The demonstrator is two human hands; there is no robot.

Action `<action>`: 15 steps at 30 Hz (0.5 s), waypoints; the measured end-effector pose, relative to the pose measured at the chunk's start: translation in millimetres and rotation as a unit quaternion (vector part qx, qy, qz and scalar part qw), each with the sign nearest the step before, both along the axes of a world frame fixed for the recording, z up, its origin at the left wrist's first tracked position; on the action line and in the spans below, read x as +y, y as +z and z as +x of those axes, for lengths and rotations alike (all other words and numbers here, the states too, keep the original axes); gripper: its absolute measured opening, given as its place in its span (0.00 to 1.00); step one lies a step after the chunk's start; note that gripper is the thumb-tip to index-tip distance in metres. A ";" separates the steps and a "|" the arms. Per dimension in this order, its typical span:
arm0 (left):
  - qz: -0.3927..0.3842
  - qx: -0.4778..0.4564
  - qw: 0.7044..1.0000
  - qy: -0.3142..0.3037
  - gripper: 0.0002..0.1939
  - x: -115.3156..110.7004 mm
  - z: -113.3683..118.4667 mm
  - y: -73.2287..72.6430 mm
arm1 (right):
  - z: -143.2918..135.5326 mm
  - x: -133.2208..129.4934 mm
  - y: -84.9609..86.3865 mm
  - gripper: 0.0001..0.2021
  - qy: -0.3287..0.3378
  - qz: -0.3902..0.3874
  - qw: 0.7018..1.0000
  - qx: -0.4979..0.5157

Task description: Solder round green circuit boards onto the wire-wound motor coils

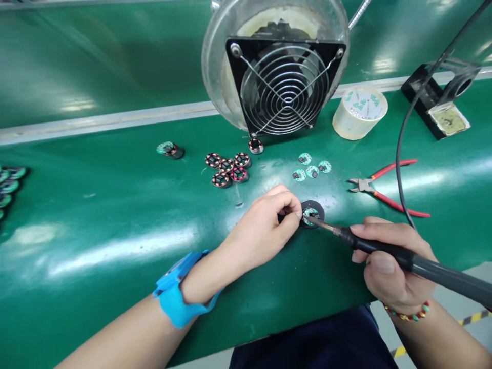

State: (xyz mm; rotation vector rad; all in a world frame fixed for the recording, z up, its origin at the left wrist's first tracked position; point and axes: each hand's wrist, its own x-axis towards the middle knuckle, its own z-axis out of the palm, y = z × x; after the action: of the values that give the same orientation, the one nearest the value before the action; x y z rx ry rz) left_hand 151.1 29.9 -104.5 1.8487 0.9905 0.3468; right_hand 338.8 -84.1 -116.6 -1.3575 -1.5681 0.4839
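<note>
My right hand (397,261) is wrapped round a soldering iron (378,245). The iron's tip rests at a small round circuit board (307,211) that sits in a flat black ring (321,209). At the ring's left edge, my left hand (274,218) is closed in a pinch against the board; what its fingertips hold is hidden. Behind the ring lie several loose green circuit boards (312,171). Farther left stands a cluster of copper-wound coils (226,165), with a single coil (255,146) by the fan.
A fan with a wire guard (288,97) stands at the back. Right of it are a roll of tape (357,115) and an iron stand (430,102). Red-handled cutters (363,185) lie beneath a black cable (400,148). One coil with a board (171,149) stands left; more boards (9,184) sit at the far-left edge.
</note>
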 end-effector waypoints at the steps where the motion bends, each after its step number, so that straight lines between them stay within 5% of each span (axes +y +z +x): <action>1: 0.000 -0.001 1.000 0.000 0.08 0.1 -0.1 -0.1 | -1.3 1.7 0.8 0.11 -0.001 0.014 1.000 0.028; 15: 0.000 -0.008 1.000 -0.013 0.08 1.4 -1.2 -1.9 | -2.3 3.1 3.9 0.11 -0.014 0.024 0.999 0.031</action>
State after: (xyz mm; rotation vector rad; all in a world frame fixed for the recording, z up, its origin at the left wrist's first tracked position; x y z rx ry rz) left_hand 149.9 31.3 -106.4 1.8550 0.9550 0.3463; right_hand 336.4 -81.0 -112.7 -1.3143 -1.4987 0.4652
